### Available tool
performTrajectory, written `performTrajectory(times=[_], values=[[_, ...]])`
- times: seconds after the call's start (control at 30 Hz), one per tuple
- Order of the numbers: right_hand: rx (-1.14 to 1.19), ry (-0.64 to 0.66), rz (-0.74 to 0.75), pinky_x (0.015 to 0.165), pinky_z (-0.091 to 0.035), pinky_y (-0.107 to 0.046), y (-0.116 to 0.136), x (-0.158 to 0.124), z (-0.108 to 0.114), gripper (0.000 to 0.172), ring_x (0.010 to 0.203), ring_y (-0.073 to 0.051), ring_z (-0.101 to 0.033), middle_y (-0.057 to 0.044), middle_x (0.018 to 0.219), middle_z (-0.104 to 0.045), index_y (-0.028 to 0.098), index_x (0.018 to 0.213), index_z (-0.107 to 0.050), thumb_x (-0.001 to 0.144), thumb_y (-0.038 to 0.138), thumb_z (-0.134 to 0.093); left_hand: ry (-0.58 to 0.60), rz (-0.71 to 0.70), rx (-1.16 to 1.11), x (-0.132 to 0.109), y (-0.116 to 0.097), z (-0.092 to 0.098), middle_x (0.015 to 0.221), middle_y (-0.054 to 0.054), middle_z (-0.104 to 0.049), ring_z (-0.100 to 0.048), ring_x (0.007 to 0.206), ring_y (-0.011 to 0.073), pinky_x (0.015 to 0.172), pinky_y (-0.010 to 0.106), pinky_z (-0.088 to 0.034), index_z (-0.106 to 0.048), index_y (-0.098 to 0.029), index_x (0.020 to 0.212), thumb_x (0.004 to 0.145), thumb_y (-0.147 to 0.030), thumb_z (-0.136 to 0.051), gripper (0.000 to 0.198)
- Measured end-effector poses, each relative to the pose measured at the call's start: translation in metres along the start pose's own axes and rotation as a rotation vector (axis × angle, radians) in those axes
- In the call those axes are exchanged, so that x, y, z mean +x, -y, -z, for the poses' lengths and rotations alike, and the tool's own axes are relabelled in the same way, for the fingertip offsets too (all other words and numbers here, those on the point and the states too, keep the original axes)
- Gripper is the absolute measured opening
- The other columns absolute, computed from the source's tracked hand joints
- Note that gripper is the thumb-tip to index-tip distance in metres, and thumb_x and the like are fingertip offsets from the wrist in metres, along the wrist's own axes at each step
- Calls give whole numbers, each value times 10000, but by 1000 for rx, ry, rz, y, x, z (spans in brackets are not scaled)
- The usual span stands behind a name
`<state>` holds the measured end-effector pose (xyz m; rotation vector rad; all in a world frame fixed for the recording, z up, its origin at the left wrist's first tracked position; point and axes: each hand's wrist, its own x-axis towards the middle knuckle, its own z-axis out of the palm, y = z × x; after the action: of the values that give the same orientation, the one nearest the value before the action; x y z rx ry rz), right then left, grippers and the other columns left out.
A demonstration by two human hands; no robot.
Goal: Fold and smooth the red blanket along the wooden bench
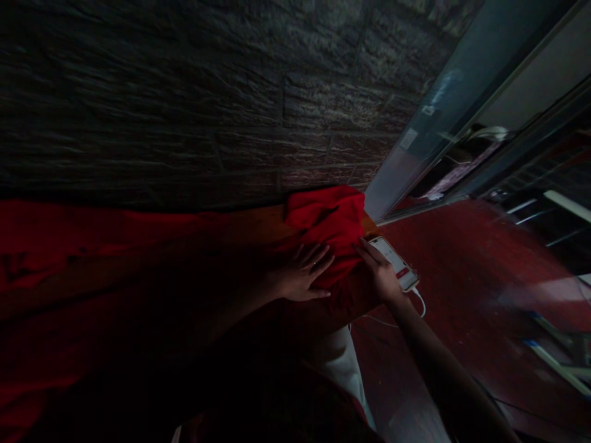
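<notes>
A red cloth (330, 215), creased and partly bunched, lies on a wooden surface (258, 223) against the wall. My left hand (302, 277) rests flat on its lower left part, fingers spread and a ring showing on one of them. At the cloth's right edge, my right hand (381, 271) touches the fabric with fingers stretched out; its far side is partly hidden. Just beyond that hand sits a phone (401, 266) with a lit screen and a white cable (421, 301) plugged into its end.
More red fabric (106, 227) stretches along the left in deep shadow. Behind stands a rough brick-patterned wall (231, 98), with a doorway frame (410, 141) to its right. The red floor (452, 264) spreads at the right, where pale furniture legs (558, 366) appear blurred.
</notes>
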<state>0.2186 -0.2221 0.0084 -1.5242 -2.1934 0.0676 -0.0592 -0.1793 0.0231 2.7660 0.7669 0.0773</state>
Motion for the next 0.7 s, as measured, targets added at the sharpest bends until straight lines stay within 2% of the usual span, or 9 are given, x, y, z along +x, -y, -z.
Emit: performTrajectory(times=[0.1,0.27,0.33,0.4,0.5,0.57,0.7], values=[[14,-25,-63,1125,-429,-398,-1,-2,-5,591,1375,-222,-447,-43,1563,-358,305,1514,-365,949,136,-409,12,31,-7,1,3,-3,1633,166,11,-26,1499,399,1163,628,-71,-96,-177,1581,890,-717,-397,927],[61,-214,-57,1066,-487,-400,-2,0,-12,491,1235,-226,-588,-96,1385,-578,228,1461,-464,972,204,-431,6,33,9,-1,4,-2,1630,188,-16,-61,1489,432,1146,658,-87,-137,-163,1577,876,-723,-420,941],[82,-266,-71,1042,-504,-406,-1,1,-13,493,1197,-227,-613,-110,1345,-607,207,1463,-455,972,198,-421,21,35,18,-1,3,0,1627,198,-7,-60,1484,447,1140,672,-90,-135,-153,1576,857,-726,-457,974],[76,-251,-76,1063,-485,-421,1,2,-15,518,1254,-233,-569,-114,1411,-549,214,1480,-429,962,196,-435,45,39,20,-1,1,1,1625,203,6,-51,1481,456,1133,682,-94,-117,-151,1578,837,-730,-486,1010],[36,-145,-34,1137,-404,-432,7,6,-15,596,1410,-243,-389,-69,1575,-329,272,1494,-406,915,151,-480,58,49,30,-1,1,3,1624,206,22,-31,1481,459,1132,685,-87,-100,-153,1578,820,-720,-521,1037],[24,-102,-2,1158,-373,-426,9,9,-13,647,1448,-241,-319,-27,1615,-234,308,1487,-413,878,99,-479,54,55,39,-2,0,2,1624,208,23,-32,1480,460,1131,686,-85,-99,-160,1578,815,-710,-536,1038],[64,-139,38,1154,-373,-424,8,13,-11,651,1419,-234,-369,-43,1595,-288,292,1487,-417,872,85,-465,-13,85,78,-5,-7,2,1624,219,19,-44,1478,462,1121,695,-112,-118,-156,1575,845,-627,-557,973]])
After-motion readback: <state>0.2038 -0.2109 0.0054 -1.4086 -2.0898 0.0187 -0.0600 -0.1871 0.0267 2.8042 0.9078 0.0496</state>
